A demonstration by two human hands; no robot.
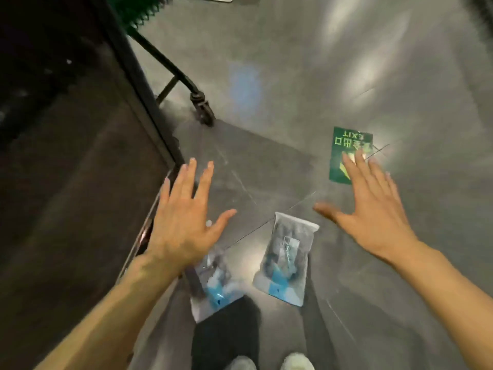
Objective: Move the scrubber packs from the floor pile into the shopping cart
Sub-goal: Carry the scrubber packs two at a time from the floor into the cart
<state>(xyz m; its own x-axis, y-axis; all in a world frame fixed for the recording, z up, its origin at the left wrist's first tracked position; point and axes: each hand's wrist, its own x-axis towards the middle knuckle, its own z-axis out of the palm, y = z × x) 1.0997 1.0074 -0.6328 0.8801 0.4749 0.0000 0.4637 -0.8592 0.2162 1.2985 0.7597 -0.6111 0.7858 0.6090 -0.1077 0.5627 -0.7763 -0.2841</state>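
Both hands spread flat above two scrubber packs
Left hand [184, 222] and right hand [373, 209] empty, fingers straight; packs [285, 260] lie low centre on the floor [293, 102]

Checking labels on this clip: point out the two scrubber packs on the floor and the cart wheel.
left scrubber pack [216, 287], head view, on its blue label.
right scrubber pack [286, 260], head view, on its clear middle.
cart wheel [205, 110], head view, on the caster.

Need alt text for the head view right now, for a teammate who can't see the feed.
Both hands, left hand and right hand, are spread open and empty above two clear scrubber packs lying on the grey floor. A shopping cart wheel and frame stand beyond, left, and a green exit sticker lies under the right fingertips.
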